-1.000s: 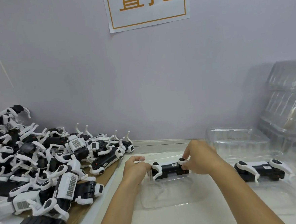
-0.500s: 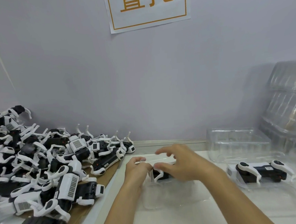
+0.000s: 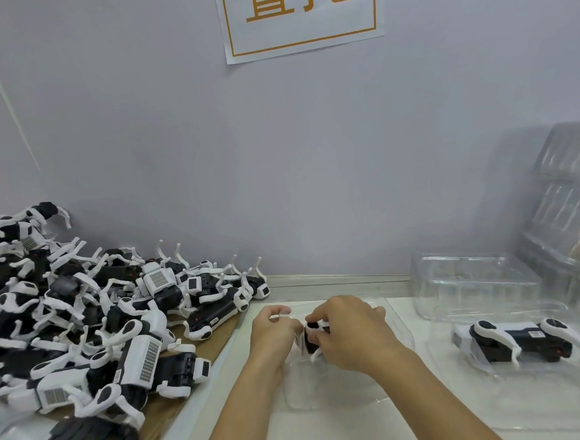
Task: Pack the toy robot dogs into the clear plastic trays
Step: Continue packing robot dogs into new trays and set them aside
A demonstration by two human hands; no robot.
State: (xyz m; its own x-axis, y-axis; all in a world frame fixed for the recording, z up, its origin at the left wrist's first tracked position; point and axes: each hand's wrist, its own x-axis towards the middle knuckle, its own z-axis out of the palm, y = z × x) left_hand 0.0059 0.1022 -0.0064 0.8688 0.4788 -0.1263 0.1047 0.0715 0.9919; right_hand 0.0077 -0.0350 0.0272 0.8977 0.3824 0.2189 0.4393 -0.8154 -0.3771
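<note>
Right hand (image 3: pixel 350 336) grasping dog (image 3: pixel 312 335) over tray (image 3: pixel 397 329). Left hand (image 3: pixel 272 334) pinching tray's left rim. Mid-bench (image 3: pixel 331 433).

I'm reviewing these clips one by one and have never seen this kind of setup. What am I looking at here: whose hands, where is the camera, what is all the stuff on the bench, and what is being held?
There is no machine here: a person works with two bare hands, and the single camera sits on their head, looking forward and down.

On the left lies a big pile of toy robot dogs, black and white, on a brown board. At the far right stand stacks of clear plastic trays, and in front of them one packed dog already lies in its tray.

In the middle, the left hand pinches the edge of a clear tray, while the right hand curls over a toy dog, apparently seating it in that tray. Most of that dog is hidden under the fingers.
</note>
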